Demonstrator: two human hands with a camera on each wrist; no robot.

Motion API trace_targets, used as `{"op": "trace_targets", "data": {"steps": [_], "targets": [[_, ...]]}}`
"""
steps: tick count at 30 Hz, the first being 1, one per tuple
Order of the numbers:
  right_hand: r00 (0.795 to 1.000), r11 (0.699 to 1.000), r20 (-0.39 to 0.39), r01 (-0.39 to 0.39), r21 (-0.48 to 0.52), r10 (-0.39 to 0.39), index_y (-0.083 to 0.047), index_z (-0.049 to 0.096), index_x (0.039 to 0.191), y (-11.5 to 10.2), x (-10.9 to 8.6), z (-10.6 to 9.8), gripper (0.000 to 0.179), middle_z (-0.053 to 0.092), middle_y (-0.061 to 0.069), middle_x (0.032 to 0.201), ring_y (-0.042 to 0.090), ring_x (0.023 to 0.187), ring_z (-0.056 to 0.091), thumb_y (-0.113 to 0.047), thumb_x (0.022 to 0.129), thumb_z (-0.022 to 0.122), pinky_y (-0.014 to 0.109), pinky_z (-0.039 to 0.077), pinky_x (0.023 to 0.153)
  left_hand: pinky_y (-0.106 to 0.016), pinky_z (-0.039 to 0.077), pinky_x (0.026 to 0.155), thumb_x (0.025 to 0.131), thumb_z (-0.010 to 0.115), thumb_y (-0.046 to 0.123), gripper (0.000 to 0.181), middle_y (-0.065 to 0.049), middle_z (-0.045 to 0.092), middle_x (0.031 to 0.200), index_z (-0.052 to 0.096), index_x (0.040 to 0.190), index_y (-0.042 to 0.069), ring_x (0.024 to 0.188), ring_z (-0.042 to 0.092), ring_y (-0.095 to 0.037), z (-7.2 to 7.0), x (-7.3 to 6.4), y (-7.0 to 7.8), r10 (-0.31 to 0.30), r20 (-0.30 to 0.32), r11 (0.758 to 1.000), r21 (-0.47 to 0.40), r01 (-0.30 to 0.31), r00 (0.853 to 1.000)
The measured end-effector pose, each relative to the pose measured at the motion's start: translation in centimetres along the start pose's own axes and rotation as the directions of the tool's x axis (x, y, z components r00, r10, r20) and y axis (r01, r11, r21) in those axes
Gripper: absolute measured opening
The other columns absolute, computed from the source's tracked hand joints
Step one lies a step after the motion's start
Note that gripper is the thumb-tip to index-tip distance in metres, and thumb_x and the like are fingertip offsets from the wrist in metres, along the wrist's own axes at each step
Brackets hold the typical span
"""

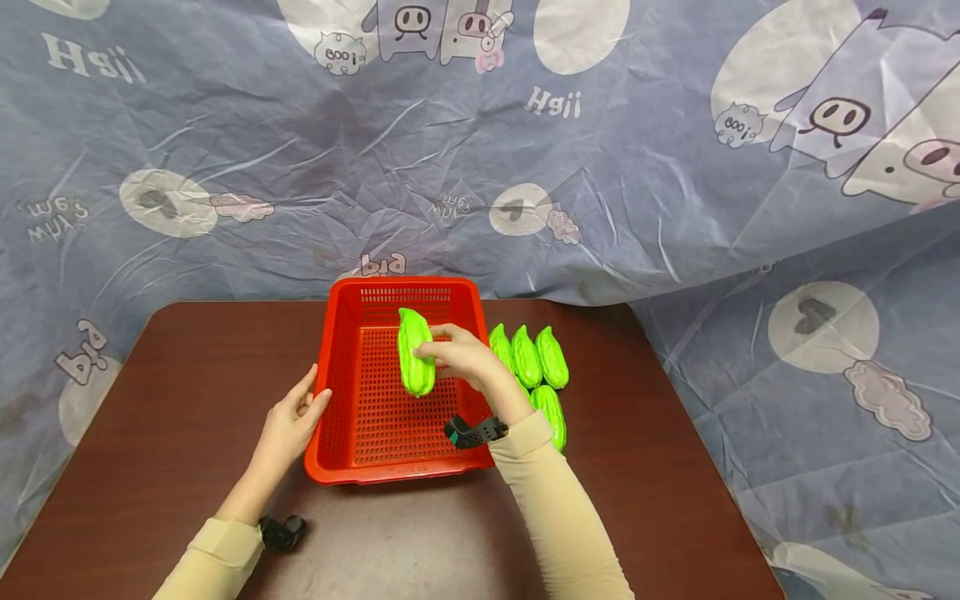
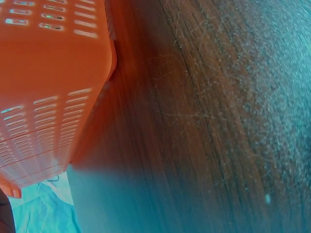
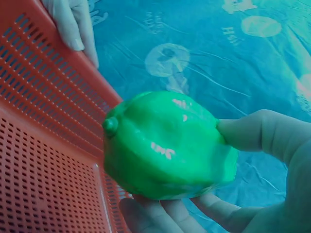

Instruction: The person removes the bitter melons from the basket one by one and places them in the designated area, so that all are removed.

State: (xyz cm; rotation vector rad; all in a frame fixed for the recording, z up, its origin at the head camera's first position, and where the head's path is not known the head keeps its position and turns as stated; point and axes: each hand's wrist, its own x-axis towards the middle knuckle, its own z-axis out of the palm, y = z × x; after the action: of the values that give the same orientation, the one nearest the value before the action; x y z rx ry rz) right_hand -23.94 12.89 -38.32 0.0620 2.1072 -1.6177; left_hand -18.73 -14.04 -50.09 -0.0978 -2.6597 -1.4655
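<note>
My right hand [image 1: 468,358] pinches a bright green, ridged bitter melon [image 1: 414,358] between thumb and fingers, above the red plastic basket [image 1: 405,473]. The melon stands nearly upright in the head view, its pointed tip toward the far side. In the right wrist view, the thumb presses one side of the bitter melon [image 3: 165,145] and the fingers curl beneath it. On the basket's left rim, my left hand [image 1: 292,421] holds on with thumb and fingers. The left wrist view catches mostly the basket's outer wall [image 2: 53,63].
Several more green bitter melons [image 1: 552,358] lie in rows just right of the basket, partly hidden by my right forearm. The brown table [image 1: 217,358] extends to both sides. A patterned grey-blue cloth [image 1: 420,150] hangs behind it and along the right.
</note>
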Motion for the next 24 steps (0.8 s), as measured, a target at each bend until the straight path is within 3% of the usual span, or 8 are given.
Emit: {"op": "trace_targets", "data": {"steps": [7,17,20,24], "targets": [[0.998,0.999,-0.062,0.009,0.046,-0.006,-0.004,0.035,0.148,1.3,-2.2,-3.0,0.065,0.057,0.018,0.125,0.030,0.110,0.060,-0.016,0.091,0.064,0.043,0.049,0.098,-0.024,0.033,0.052,0.100,0.059,0.028,0.060,-0.004,0.042,0.077,0.038,0.151,0.002,0.055,0.033,-0.005,0.0,0.0,-0.1,-0.005,0.011,1.000,0.002,0.005,1.000],[0.987,0.994,-0.159,0.027,0.106,-0.009,-0.004,0.022,0.154,4.2,-5.2,-8.1,0.073,0.035,0.022,0.149,0.038,0.133,0.042,-0.018,0.093,0.060,0.051,0.037,0.110,-0.024,0.034,0.052,0.100,0.058,0.027,0.061,-0.007,0.046,0.080,0.036,0.152,0.003,0.056,0.036,-0.006,-0.1,0.0,0.0,-0.021,0.019,1.000,0.006,0.021,1.000],[0.979,0.993,-0.203,0.022,0.115,0.002,-0.005,0.019,0.156,5.3,-6.0,-9.6,0.075,0.029,0.021,0.153,0.036,0.131,0.038,-0.018,0.094,0.059,0.053,0.033,0.112,-0.024,0.035,0.053,0.100,0.059,0.027,0.061,-0.008,0.048,0.080,0.037,0.151,0.002,0.056,0.037,-0.006,-0.1,0.0,0.0,-0.019,0.013,1.000,0.008,0.019,1.000],[0.969,0.993,-0.248,0.018,0.119,0.012,-0.003,0.017,0.156,6.7,-6.9,-11.4,0.075,0.027,0.020,0.151,0.025,0.114,0.041,-0.019,0.095,0.058,0.049,0.036,0.109,-0.024,0.035,0.053,0.100,0.059,0.027,0.060,-0.007,0.048,0.080,0.037,0.151,0.003,0.056,0.037,-0.006,0.0,0.0,0.1,-0.021,0.011,1.000,0.008,0.021,1.000]]}}
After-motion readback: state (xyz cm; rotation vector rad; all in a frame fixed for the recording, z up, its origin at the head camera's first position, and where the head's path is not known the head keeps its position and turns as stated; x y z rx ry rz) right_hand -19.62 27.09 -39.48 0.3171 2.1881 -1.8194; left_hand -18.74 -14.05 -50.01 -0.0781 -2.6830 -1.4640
